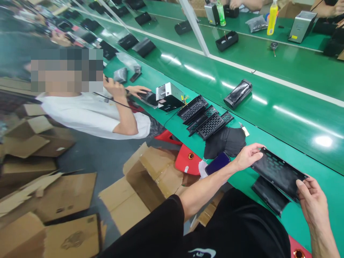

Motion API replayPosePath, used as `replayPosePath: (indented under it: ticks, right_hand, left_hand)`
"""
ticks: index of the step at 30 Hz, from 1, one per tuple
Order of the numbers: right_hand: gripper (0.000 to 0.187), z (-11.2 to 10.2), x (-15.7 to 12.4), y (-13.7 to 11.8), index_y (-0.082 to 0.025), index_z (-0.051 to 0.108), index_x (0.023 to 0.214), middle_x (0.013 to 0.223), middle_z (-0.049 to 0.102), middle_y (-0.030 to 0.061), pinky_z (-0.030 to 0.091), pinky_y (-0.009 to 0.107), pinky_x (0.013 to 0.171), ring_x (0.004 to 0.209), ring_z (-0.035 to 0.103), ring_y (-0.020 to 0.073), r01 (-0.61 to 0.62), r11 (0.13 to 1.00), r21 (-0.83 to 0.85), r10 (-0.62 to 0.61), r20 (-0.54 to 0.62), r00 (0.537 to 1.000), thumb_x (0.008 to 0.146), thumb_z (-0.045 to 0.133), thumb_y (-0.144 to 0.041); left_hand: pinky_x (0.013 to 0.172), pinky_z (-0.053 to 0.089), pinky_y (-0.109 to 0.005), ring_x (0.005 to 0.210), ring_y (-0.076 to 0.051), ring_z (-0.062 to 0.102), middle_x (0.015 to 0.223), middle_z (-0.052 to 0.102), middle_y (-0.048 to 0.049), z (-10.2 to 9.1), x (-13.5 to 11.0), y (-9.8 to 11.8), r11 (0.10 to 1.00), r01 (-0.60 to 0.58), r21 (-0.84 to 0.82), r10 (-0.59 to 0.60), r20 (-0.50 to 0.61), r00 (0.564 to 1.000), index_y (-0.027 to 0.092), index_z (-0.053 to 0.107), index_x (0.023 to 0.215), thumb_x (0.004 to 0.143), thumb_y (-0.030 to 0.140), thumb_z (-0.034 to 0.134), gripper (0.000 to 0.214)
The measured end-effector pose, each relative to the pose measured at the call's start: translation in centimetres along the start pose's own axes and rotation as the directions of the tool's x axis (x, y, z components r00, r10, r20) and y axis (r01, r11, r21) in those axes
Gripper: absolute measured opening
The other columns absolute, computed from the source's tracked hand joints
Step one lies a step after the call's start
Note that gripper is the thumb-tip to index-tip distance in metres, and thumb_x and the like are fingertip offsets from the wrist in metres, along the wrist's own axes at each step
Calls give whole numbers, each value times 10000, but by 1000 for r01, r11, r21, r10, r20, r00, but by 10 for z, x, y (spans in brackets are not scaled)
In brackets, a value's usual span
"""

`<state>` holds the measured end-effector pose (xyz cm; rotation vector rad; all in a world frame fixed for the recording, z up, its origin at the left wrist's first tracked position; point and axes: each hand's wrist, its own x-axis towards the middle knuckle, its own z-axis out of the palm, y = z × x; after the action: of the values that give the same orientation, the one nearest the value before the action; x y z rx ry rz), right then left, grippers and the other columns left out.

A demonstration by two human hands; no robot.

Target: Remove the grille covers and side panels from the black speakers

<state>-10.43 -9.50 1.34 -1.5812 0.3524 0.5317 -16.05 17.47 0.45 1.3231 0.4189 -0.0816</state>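
Observation:
I hold a flat black perforated panel (278,172) over the green table edge (242,179). My left hand (248,156) pinches its near left corner. My right hand (311,199) grips its right end, thumb on top. Under the panel lies a second black sheet-like piece (270,196). Left of my left hand are a dark phone (217,163) and a black cloth (225,141). Beyond the cloth sits a pile of black slotted grille panels (204,116).
A green conveyor belt (282,104) carries a black cylindrical housing (238,94). A seated co-worker in a white shirt (88,111) handles a silver box (169,94). Cardboard boxes (145,179) crowd the floor at left. Bottles (272,18) and silver units stand at the far side.

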Motion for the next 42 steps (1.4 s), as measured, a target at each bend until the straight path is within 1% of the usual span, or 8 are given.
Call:
replayPosePath:
  ticks: [8,12,15,18,23,32,37,42]
  right_hand:
    - [599,14,6,8,-239,543,856,619,465,-88,296,200,451,519,364,88,-21,1000,15,21,-69,997,561,977,-527]
    - [560,13,5,10,-236,562,862,640,471,-83,317,203,469,540,387,93,-36,999,29,37,-57,998,594,973,-506]
    - [502,7,3,12,-224,643,952,707,497,-65,372,215,527,604,432,107,-8,1000,28,9,-45,999,663,948,-497]
    - [522,-2,-1,15,-217,703,1077,789,555,-33,420,234,607,697,493,133,38,999,7,-38,-33,999,696,933,-489]
    - [555,-9,-5,17,-221,728,1137,882,626,1,447,255,691,786,541,161,38,996,-76,-38,-2,999,707,928,-511]
    - [578,-6,-4,19,-237,735,1108,869,624,-15,442,227,705,791,536,143,6,995,-95,-9,-27,1000,655,949,-524]
    - [605,-6,-3,18,-236,732,1121,852,612,-20,444,228,682,773,531,140,3,996,-88,-6,-32,999,640,959,-524]
    - [564,0,-4,14,-238,735,1092,835,628,-12,474,239,676,767,555,151,-6,1000,-12,6,-17,1000,648,959,-503]
  left_hand:
    - [601,314,-232,583,-66,364,645,484,69,4,8,-11,1000,18,19,-17,-72,997,101,667,1103,821,544,752,532]
    - [603,325,-229,591,-69,399,654,522,57,2,10,-12,1000,26,-6,-26,-70,997,106,686,1127,820,545,776,543]
    - [638,369,-231,627,-82,468,710,588,29,-4,8,-11,998,24,-58,-26,-24,999,115,692,1191,799,505,816,567]
    - [716,427,-246,708,-106,552,823,656,-14,-12,4,-11,992,24,-122,-20,30,999,130,691,1247,745,432,866,612]
    - [808,472,-276,823,-141,626,986,713,-71,-21,-2,-16,985,21,-170,-15,38,999,152,692,1286,715,364,866,633]
    - [729,429,-237,748,-102,564,932,700,-53,-22,-5,-15,984,36,-175,-34,10,999,145,698,1283,701,322,858,629]
    - [725,424,-241,769,-114,586,956,718,-66,-22,-3,-16,982,50,-182,-51,1,999,149,704,1292,691,306,854,639]
    - [631,353,-225,632,-73,500,870,714,-38,-20,1,-23,965,85,-248,-94,-26,995,141,728,1251,688,332,857,608]
